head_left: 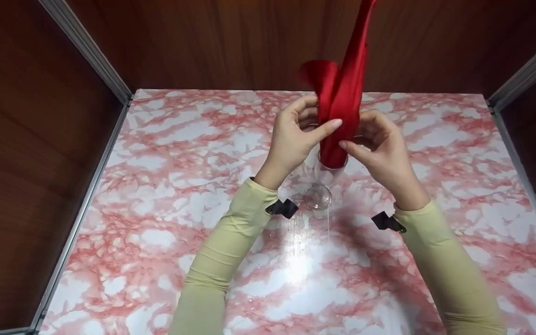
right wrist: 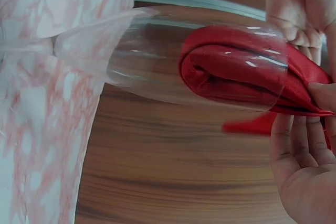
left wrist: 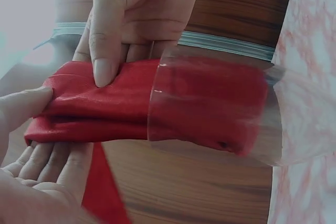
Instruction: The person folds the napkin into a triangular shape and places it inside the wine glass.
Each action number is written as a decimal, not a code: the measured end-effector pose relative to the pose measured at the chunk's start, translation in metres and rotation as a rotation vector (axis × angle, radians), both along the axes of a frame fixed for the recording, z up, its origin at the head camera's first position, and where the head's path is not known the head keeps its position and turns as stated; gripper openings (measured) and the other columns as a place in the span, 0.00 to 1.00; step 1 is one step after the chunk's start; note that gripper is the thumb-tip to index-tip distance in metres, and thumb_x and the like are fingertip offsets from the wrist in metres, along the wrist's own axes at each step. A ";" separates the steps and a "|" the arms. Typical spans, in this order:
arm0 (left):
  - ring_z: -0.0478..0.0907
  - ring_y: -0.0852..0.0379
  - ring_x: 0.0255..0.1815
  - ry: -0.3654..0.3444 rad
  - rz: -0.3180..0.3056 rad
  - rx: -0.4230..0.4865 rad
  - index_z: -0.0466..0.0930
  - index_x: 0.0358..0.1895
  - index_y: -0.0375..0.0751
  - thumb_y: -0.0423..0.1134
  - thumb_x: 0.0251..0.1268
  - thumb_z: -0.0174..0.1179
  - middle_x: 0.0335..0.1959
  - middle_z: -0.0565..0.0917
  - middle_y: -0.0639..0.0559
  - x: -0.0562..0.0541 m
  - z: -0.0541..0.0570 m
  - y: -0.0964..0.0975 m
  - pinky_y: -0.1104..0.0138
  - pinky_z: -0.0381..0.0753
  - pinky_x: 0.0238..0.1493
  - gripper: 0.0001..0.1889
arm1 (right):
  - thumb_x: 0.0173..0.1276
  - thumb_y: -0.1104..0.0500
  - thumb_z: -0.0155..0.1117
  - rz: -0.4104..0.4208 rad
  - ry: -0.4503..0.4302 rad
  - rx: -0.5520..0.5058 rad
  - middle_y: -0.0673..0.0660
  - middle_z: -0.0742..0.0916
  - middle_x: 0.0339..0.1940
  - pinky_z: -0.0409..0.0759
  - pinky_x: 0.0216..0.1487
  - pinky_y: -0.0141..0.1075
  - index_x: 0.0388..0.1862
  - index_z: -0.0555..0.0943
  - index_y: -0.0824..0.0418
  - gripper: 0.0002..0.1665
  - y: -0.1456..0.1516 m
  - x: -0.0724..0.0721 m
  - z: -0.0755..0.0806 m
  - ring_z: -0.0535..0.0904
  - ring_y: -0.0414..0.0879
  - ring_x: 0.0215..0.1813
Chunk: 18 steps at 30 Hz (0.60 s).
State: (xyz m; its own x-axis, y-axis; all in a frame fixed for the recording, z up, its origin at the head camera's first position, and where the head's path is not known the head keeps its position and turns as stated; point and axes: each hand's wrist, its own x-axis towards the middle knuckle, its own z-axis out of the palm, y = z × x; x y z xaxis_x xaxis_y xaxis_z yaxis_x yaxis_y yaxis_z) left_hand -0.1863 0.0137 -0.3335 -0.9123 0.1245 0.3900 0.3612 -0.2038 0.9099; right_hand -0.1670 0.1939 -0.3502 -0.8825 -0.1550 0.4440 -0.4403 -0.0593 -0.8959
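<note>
A red cloth napkin point(head_left: 347, 102), folded and rolled, stands with its lower end inside a clear stemmed glass point(head_left: 318, 197) on the table. Its upper part rises out of the rim, with one tall point and a shorter flap curling left. My left hand point(head_left: 293, 135) grips the napkin from the left, thumb across its front. From the right, my right hand point(head_left: 385, 151) holds it just above the rim, thumb in front and fingers behind. Through the glass wall, the right wrist view shows the napkin's rolled end point(right wrist: 226, 66) in the upper bowl; the lower bowl and stem hold no cloth.
The glass stands on a red-and-white marbled tabletop point(head_left: 156, 237). Dark wood-grain panels point(head_left: 203, 46) enclose the back and sides, with metal strips point(head_left: 93, 51) along the corners. Small black mounts point(head_left: 283, 208) sit on both sleeve cuffs.
</note>
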 end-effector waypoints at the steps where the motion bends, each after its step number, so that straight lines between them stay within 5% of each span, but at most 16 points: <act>1: 0.83 0.53 0.37 0.019 0.002 0.003 0.78 0.46 0.28 0.28 0.51 0.71 0.35 0.85 0.44 0.000 -0.001 0.000 0.62 0.82 0.43 0.18 | 0.54 0.78 0.68 -0.003 -0.006 -0.004 0.64 0.85 0.39 0.80 0.45 0.38 0.46 0.76 0.71 0.20 0.000 0.000 -0.001 0.81 0.53 0.42; 18: 0.83 0.54 0.39 0.153 -0.003 -0.006 0.77 0.44 0.28 0.27 0.54 0.69 0.36 0.85 0.44 0.006 -0.009 0.000 0.59 0.82 0.43 0.15 | 0.54 0.76 0.69 -0.024 0.014 -0.129 0.67 0.84 0.42 0.81 0.44 0.37 0.50 0.77 0.72 0.23 -0.004 0.005 0.005 0.80 0.54 0.41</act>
State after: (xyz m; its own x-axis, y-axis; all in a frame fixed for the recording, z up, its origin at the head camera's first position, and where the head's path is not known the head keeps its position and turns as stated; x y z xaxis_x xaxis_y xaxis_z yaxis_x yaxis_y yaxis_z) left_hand -0.1804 0.0137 -0.3429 -0.8421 0.1296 0.5235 0.4949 -0.2000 0.8456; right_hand -0.1623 0.1896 -0.3456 -0.8788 -0.0749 0.4712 -0.4554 -0.1630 -0.8752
